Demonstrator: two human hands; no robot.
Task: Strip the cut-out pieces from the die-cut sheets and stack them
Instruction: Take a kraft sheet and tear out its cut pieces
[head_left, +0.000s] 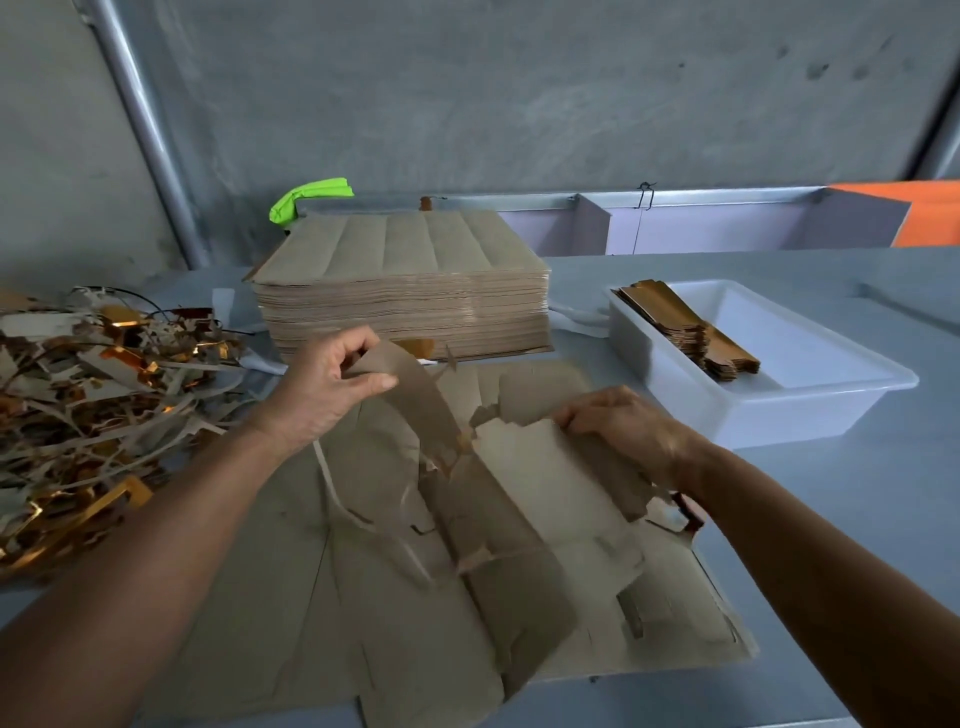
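One brown die-cut sheet (519, 519), partly torn, lay flat on the desk (831, 519) before the person. Left hand (324, 387) pinched a lifted strip (415, 395) of it; right hand (623, 423) gripped a cut-out piece (545, 452). Behind: stack of sheets (405, 296). Right: white tray (831, 400) holding stripped pieces (696, 332). Left: scrap heap (93, 405).
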